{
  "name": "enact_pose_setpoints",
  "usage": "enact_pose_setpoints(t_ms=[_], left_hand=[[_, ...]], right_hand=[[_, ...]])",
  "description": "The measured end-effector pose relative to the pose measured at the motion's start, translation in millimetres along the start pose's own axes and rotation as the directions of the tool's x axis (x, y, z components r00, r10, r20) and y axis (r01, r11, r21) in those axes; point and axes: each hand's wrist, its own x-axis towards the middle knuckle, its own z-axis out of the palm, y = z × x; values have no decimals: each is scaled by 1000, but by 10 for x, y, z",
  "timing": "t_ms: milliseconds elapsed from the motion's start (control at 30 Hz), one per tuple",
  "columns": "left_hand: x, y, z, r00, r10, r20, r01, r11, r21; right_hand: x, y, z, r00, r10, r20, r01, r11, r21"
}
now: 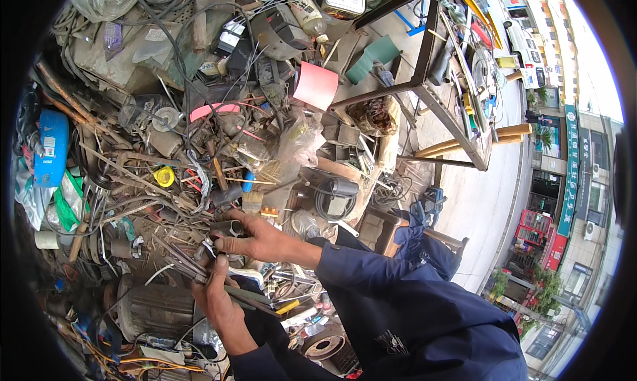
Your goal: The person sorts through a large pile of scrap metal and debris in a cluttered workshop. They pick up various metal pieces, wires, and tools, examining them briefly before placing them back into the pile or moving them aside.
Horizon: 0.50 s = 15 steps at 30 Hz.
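My left hand (219,299), low in the view, is closed round a bundle of thin, dark metal rods or tool legs (186,264). Longer greenish-grey handles or rods (249,295) stick out behind that palm. Just above it my right hand (251,239) reaches in from the right, thumb and fingers curled about a small dark rounded part (230,227). A small shiny metal and black piece (208,247) lies between the two thumbs; which hand bears it I cannot tell. Near my right fingers lie a flat paintbrush (252,201) and an orange plastic piece (269,212).
A ribbed motor housing (157,306) stands below left. Cables, sticks and scrap crowd the ground, with a yellow tape roll (164,176) and a blue container (51,147). At upper right is a steel-framed table (450,125); a brown stool (375,229) stands by my right sleeve.
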Motion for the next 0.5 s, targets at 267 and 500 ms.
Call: enact_pose_setpoints(t_ms=[267,500], left_hand=[[40,-76,51,995,82,65,-78,995,-66],[73,-6,-21,996,8,84,7,984,-178]], right_hand=[[-310,-357,-556,940,79,-333,-44,993,111],[-1313,-1200,-2491,248,-556,-793,271,826,-495]])
